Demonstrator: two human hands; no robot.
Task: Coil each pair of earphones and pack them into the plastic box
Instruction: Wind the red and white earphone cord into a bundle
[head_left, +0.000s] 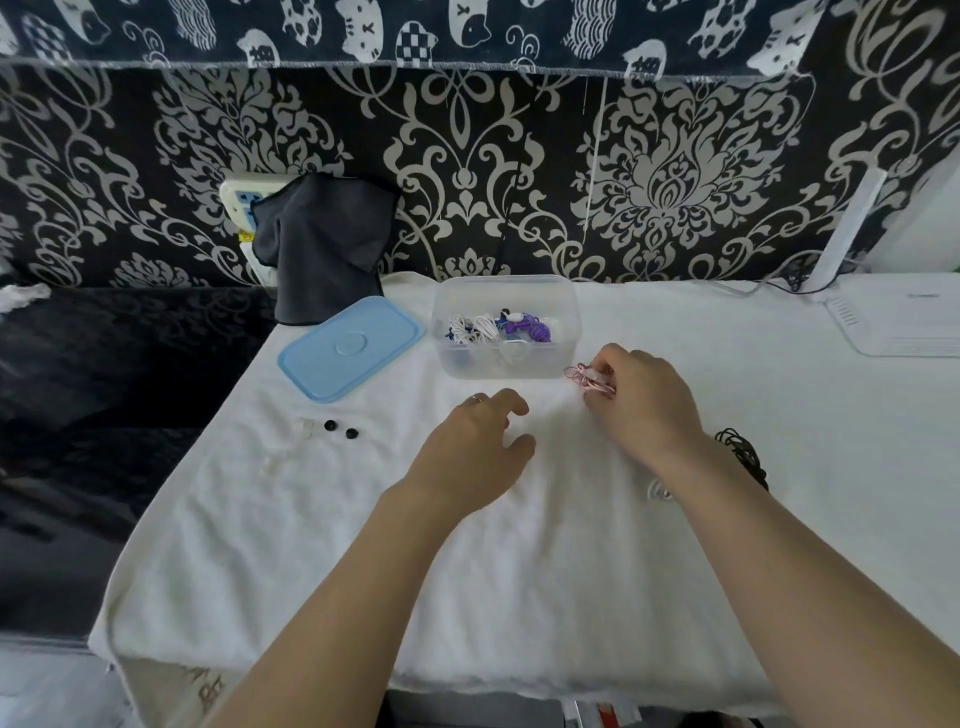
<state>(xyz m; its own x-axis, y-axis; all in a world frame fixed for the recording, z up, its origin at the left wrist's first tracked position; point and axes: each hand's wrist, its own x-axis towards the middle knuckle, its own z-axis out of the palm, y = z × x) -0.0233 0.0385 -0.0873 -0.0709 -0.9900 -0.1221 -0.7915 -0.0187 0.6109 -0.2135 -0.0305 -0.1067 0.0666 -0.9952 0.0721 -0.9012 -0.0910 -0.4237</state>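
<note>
Both bare forearms reach forward. The left hand (480, 441) hovers palm down, fingers loosely curled and holding nothing. The right hand (641, 400) has its fingers curled in a pinch.

1. Clear rectangular plastic box (506, 358): upright, open, standing at the far middle of the white cloth; it holds coiled white earphones (475, 328) on the left and coiled purple earphones (530, 327) on the right
2. Pink coiled earphones (584, 378): pinched in the right hand (641, 402), just right of the box's near corner
3. Black coiled earphones (743, 452): lying on the cloth, partly hidden behind the right wrist
4. Pale blue rectangular lid (350, 345): off, flat on the cloth just left of the box
</note>
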